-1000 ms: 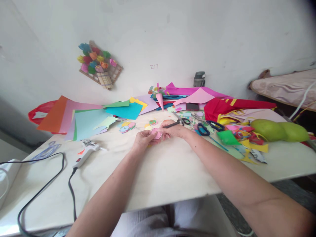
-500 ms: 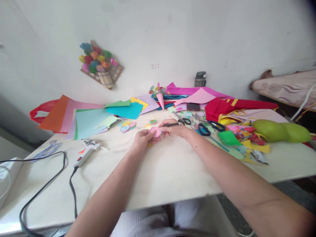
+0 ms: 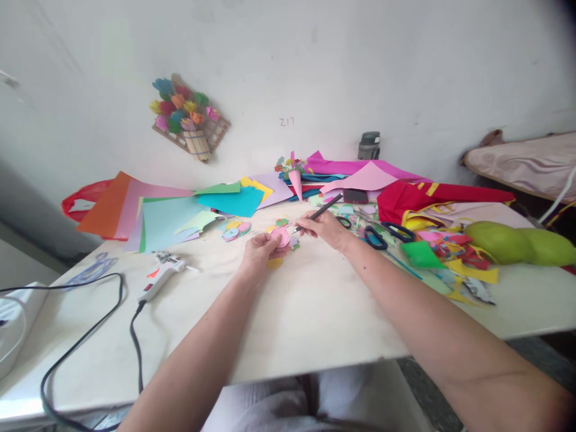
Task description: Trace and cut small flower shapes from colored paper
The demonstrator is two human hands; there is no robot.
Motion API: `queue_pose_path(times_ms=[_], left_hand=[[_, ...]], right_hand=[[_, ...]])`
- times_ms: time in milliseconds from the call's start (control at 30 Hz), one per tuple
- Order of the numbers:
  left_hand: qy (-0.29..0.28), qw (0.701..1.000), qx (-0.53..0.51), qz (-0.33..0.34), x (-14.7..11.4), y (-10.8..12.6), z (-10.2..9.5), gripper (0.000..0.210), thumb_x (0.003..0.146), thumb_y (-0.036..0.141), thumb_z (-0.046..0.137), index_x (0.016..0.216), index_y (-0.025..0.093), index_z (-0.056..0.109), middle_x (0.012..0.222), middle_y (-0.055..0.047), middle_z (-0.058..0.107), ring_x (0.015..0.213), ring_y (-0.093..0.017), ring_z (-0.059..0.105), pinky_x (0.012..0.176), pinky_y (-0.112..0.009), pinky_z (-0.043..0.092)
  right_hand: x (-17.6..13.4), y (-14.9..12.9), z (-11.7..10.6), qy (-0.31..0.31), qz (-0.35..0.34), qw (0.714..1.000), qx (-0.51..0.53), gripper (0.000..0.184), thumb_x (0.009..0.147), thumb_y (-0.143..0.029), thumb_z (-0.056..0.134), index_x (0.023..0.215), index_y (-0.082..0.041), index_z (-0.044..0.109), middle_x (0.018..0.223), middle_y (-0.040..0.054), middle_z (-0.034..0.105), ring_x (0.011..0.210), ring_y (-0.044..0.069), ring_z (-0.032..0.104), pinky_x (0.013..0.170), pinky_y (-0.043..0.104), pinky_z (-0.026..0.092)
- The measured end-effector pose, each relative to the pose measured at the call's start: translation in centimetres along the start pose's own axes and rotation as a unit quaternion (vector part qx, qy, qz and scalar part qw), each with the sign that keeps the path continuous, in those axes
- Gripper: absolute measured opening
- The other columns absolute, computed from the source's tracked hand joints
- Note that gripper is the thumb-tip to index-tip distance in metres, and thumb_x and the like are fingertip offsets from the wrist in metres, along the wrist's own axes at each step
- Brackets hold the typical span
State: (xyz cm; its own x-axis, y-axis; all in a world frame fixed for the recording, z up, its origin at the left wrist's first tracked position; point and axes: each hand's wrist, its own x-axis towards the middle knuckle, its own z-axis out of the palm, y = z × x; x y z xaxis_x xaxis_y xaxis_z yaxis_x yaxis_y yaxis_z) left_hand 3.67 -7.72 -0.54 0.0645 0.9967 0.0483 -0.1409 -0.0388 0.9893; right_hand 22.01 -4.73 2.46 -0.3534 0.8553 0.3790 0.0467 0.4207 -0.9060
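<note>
Cluttered table [image 3: 315,324]: left hand [image 3: 258,253] pinches pink paper cutout [image 3: 282,236], likely light, easily creased, best edge-held; right hand [image 3: 327,230] pinches pen [image 3: 326,207] beside cutout.

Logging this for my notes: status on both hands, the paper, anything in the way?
Left hand pinching pink paper piece. Right hand gripping black pen, tip near it. Scissors lying near right wrist.

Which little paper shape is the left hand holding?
The pink shape, pinched in the left hand; the mixed-colour cutouts farther left lie on the table.
</note>
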Motion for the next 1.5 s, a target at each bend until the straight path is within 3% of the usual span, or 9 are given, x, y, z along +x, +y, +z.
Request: queue_pose_path(times_ms=[167, 367, 1500], left_hand=[[0.0, 1.0, -0.003, 0.003, 0.0, 0.0, 0.0, 0.034, 0.059, 0.038, 0.073, 0.066, 0.015, 0.05, 0.064, -0.003, 0.066, 0.067, -0.02, 0.067, 0.058, -0.025, 0.052], [0.009, 1.0, -0.021, 0.008, 0.1, -0.1, 0.1, 0.035, 0.057, 0.036, 0.074, 0.064, 0.016, 0.046, 0.059, 0.0, 0.064, 0.062, -0.019, 0.067, 0.055, -0.025, 0.051], [0.011, 1.0, -0.005, 0.011, -0.2, 0.1, 0.4, 0.033, 0.059, 0.035, 0.072, 0.067, 0.016, 0.046, 0.056, 0.0, 0.063, 0.058, -0.019, 0.066, 0.054, -0.027, 0.052]], right_hand=[[0.1, 0.4, 0.2, -0.033, 0.003, 0.999, 0.001, 0.022, 0.063, -0.03, 0.066, 0.075, -0.012, 0.062, 0.059, 0.0002, 0.058, 0.047, 0.007, 0.044, 0.042, 0.02, 0.033], [0.2, 0.2, 0.7, -0.062, 0.012, 0.998, -0.015, 0.024, 0.068, -0.035, 0.062, 0.074, -0.012, 0.056, 0.055, -0.0007, 0.057, 0.046, 0.007, 0.045, 0.043, 0.02, 0.034], [0.0, 0.1, 1.7, -0.076, 0.019, 0.996, -0.031, 0.017, 0.067, -0.028, 0.061, 0.071, -0.012, 0.058, 0.057, -0.0013, 0.056, 0.048, 0.007, 0.049, 0.049, 0.021, 0.039]])
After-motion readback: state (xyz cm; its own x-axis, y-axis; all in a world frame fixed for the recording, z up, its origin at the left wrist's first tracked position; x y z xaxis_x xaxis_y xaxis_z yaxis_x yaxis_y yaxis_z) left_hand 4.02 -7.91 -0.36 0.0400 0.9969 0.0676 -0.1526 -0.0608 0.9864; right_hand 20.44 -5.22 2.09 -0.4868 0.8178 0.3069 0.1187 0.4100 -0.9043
